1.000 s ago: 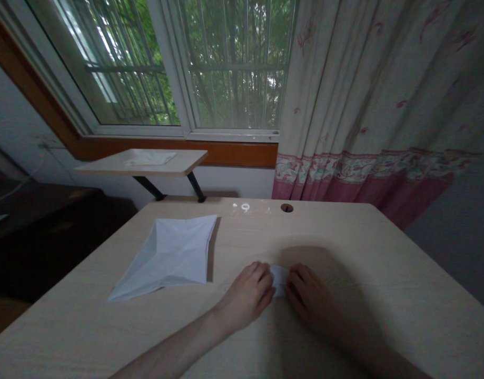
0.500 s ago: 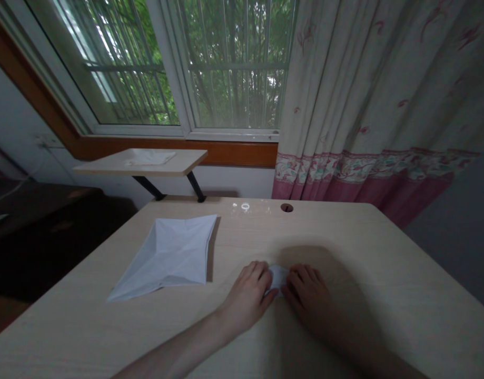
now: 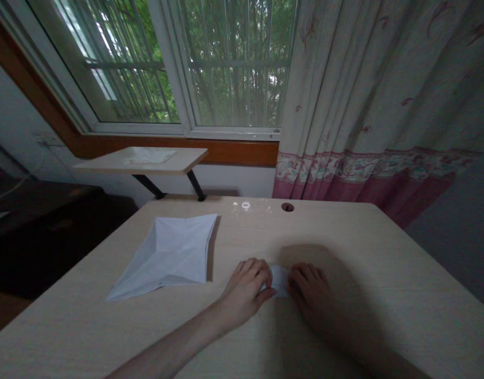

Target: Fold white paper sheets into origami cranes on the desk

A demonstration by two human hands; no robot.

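Observation:
A small piece of folded white paper (image 3: pixel 280 280) lies on the light wooden desk (image 3: pixel 344 237), between my two hands. My left hand (image 3: pixel 249 284) has its fingers curled on the paper's left side, thumb pointing toward its middle. At the right side, in shadow, my right hand (image 3: pixel 310 289) presses the paper's edge with bent fingers. The fingertips cover both ends of the paper, so its full outline is hidden. Left of my hands rests a larger folded white paper tray (image 3: pixel 180 250) with raised edges and a pointed corner.
A small raised shelf (image 3: pixel 186 158) on black legs stands at the desk's back left, with a crumpled white sheet (image 3: pixel 149 156) on it. A round cable hole (image 3: pixel 287 207) sits near the back edge. Behind are a barred window and a floral curtain (image 3: pixel 324 105).
My hands have moved slightly apart, and more of the small folded paper shows between them. The larger paper tray has stayed put.

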